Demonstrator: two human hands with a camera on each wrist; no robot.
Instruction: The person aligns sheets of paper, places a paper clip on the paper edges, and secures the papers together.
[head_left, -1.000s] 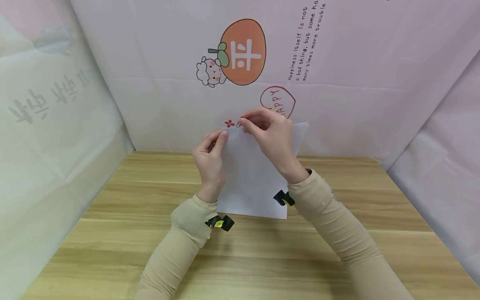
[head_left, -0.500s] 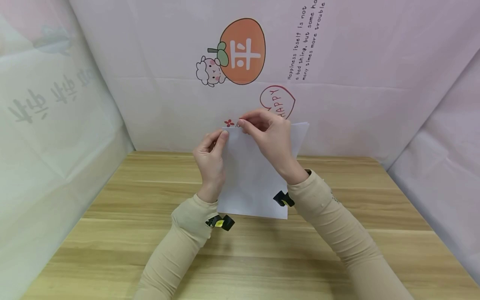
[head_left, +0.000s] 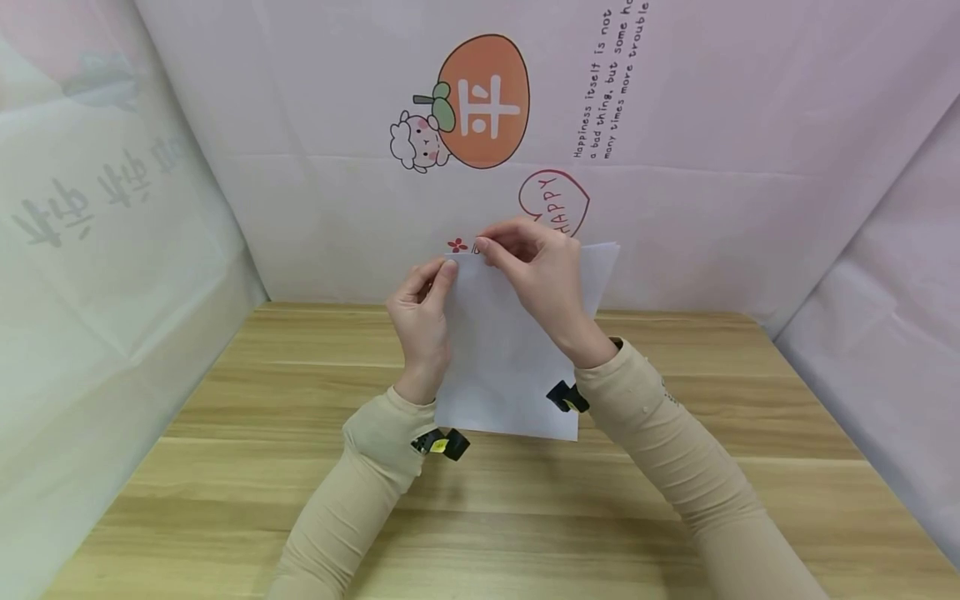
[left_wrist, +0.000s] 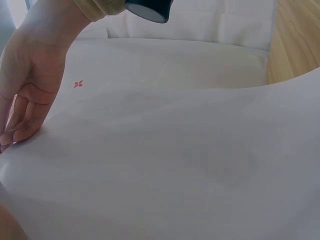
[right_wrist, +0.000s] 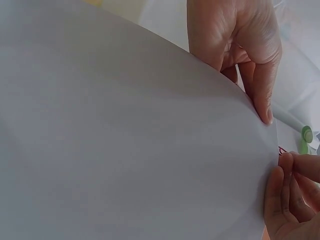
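Observation:
A white sheet of paper [head_left: 510, 350] stands upright over the wooden table [head_left: 225, 467], its lower edge near the tabletop. My left hand [head_left: 444, 271] pinches the sheet's top left corner. Just to the right of it, my right hand [head_left: 486, 247] pinches the top edge with curled fingers. The paper [left_wrist: 190, 165] fills the left wrist view, with the right hand [left_wrist: 10, 137] at its left edge. In the right wrist view the paper [right_wrist: 125, 140] curves across the frame, the left hand [right_wrist: 265, 112] is at the corner and the right hand [right_wrist: 285, 180] just below it.
Pale printed backdrop sheets close off the table at the back and both sides, with an orange fruit cartoon [head_left: 483, 100] behind the hands. Black wrist cameras [head_left: 442, 444] sit under both beige sleeves. Bare wood lies in front of the paper and to both sides.

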